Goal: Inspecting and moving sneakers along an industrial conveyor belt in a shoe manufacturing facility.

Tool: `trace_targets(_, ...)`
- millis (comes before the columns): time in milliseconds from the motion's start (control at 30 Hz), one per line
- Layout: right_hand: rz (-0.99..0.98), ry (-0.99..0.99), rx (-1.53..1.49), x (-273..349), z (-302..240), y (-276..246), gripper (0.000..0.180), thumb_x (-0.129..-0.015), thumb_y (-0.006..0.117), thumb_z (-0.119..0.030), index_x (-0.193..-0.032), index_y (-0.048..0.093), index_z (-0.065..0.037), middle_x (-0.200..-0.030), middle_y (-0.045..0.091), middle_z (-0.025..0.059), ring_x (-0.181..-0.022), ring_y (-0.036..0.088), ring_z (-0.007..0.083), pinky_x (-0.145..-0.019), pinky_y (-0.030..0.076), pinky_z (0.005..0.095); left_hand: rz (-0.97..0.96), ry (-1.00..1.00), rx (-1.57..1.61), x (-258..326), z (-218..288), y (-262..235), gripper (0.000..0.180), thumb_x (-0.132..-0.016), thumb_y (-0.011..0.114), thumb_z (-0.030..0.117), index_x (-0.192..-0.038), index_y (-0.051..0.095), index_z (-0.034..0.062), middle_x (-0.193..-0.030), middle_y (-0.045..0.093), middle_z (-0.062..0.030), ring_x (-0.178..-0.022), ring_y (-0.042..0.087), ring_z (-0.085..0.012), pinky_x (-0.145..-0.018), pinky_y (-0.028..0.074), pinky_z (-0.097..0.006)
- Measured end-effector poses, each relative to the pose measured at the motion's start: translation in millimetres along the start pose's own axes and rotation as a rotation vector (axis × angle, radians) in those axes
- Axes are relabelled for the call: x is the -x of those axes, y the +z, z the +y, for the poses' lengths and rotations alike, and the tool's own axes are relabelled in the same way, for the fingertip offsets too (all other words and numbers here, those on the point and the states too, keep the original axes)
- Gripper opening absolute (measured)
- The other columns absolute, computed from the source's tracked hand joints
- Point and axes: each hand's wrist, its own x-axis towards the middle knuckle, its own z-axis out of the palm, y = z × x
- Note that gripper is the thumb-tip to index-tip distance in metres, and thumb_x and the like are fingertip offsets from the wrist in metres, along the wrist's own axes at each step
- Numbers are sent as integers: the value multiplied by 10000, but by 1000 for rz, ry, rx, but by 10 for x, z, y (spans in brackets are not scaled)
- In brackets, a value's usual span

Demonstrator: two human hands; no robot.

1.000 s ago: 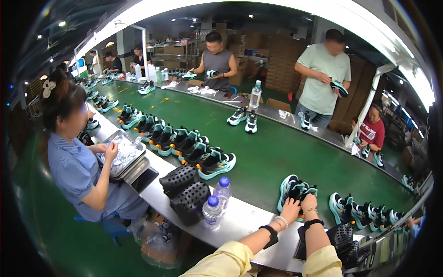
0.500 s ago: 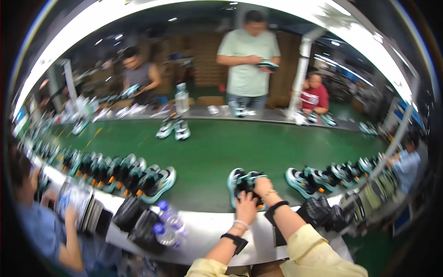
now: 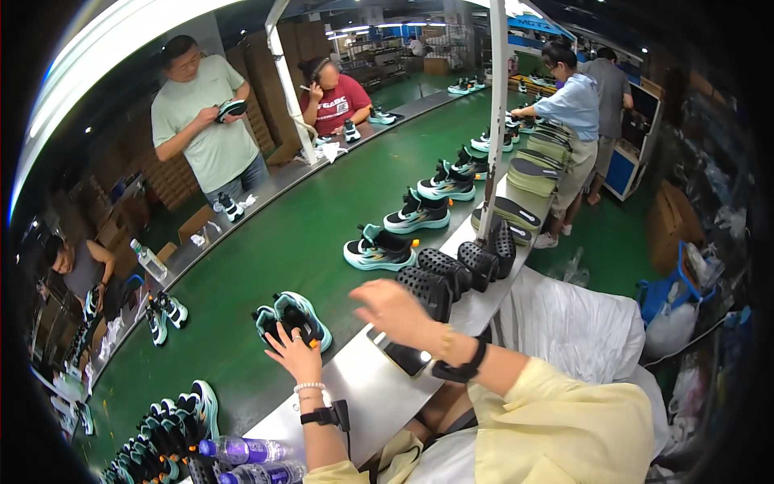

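Note:
A pair of black and mint-green sneakers [image 3: 306, 315] stands on the green work surface [image 3: 242, 282] before me. My left hand [image 3: 295, 355] rests at the near side of the pair, its fingers spread over the shoe openings without gripping. My right hand [image 3: 395, 313] is lifted to the right of the pair, fingers stretched out and holding nothing. Closest to it stand a similar sneaker [image 3: 375, 252], first in a row running away to the right, and black perforated clog-like pieces [image 3: 423, 292]. Below its wrist a dark flat object like a phone [image 3: 401, 355] lies on the white ledge [image 3: 347, 395].
More sneakers [image 3: 165, 427] line the lower left, beside purple-labelled bottles [image 3: 250, 449]. Green insole-like stacks [image 3: 532, 173] lie along the ledge past a white post [image 3: 493, 121]. Across the surface a standing person [image 3: 201, 113] holds a shoe; a person in blue [image 3: 576, 101] works at right.
My view has swung to the right. My right hand has come off the sneakers and risen to their right; my left hand has loosened and spread over them.

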Motion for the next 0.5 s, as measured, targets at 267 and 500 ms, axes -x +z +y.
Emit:
trace_targets(267, 90, 263, 136, 609, 762, -593, 288, -828, 695, -147, -1075, 609, -25, -1083, 637, 137, -1048, 598, 314, -911, 489, 398, -229, 531, 627, -642, 1379, 248, 496, -869, 667, 204, -1313, 512, 48, -1321, 529, -208, -1275, 455, -372, -1073, 374, -437)
trace_targets(500, 249, 253, 154, 694, 880, -454, 185, -826, 692, -132, -987, 629, -65, -1049, 630, 114, -1051, 609, 316, -869, 513, 400, -473, 524, 482, -1609, 2442, 1036, 719, -882, 629, 334, -1459, 346, 13, -848, 682, -263, -843, 659, -425, -788, 520, -478)
